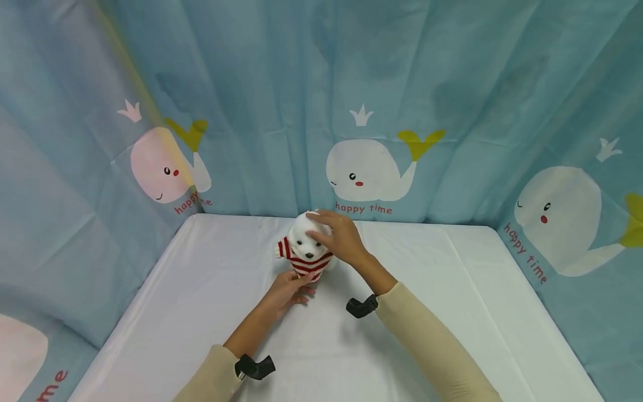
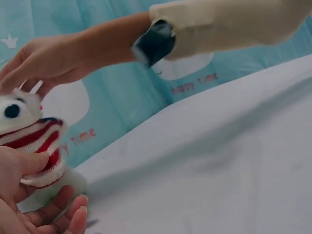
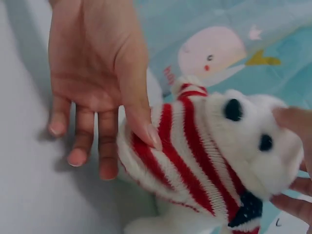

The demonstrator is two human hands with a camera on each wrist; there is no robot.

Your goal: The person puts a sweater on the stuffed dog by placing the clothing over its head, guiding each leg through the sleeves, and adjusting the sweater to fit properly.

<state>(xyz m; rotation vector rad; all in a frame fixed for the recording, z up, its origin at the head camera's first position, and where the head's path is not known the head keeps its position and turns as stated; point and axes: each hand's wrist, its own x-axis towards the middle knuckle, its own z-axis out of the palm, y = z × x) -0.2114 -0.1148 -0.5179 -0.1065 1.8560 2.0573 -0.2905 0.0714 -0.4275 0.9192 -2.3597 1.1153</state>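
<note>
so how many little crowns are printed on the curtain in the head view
3: the left crown, the middle crown beyond the plush toy, and the right crown, all above table level. Curtain folds may hide others.

plain beige sleeves [image 1: 434,346] are pairing with curved black wrist pieces [image 1: 363,307].
in the head view, the left sleeve [image 1: 207,377] is showing at the lower left of centre, the right sleeve is crossing the lower right, and both are ending near the wrists, leaving the left hand [image 1: 287,293] and right hand [image 1: 341,237] bare; a small shiny bit [image 1: 241,376] is glinting under the left wrist piece [image 1: 258,368]. at the upper right of the left wrist view, the right sleeve is looking cream and lightly creased.
</note>
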